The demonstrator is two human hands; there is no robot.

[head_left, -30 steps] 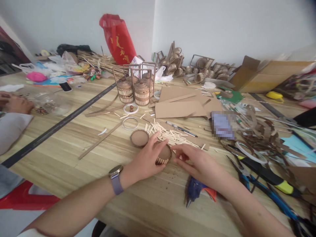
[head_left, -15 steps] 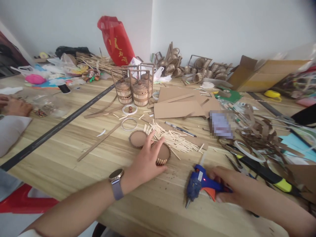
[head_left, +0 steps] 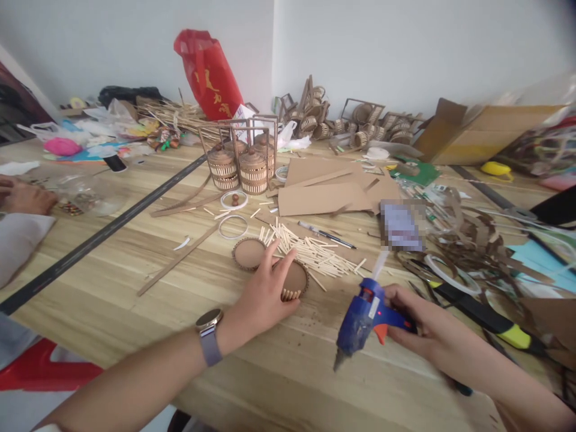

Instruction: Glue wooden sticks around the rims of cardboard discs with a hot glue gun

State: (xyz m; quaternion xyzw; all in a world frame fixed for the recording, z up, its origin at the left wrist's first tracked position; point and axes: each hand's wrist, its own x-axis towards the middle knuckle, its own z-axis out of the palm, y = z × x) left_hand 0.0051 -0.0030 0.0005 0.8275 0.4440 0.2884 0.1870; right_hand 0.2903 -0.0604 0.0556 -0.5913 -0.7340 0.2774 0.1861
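My left hand (head_left: 263,294), wearing a watch, spans a small round cardboard base (head_left: 297,279) edged with short sticks, its thumb at the near rim and a finger at the far rim. Another round cardboard base (head_left: 249,253) sits just behind that hand. In my right hand (head_left: 416,318) is a blue hot glue gun (head_left: 357,321), its nozzle pointing down and left above the table and a glue stick poking out of its back. My fingers wrap its handle near the orange trigger. A pile of short wooden sticks (head_left: 321,251) lies beyond the bases.
Finished lidded baskets (head_left: 252,171) with tall handles stand behind, near white rings (head_left: 233,227). Cardboard sheets (head_left: 324,198) and a pen (head_left: 330,235) lie mid-table. A yellow-black cutter (head_left: 481,315) and brown strips crowd the right. Another person's hand (head_left: 29,195) is at far left.
My right hand has lifted the glue gun off the tabletop and tilted it. My left hand stays at the round base. The whole view has shifted slightly.
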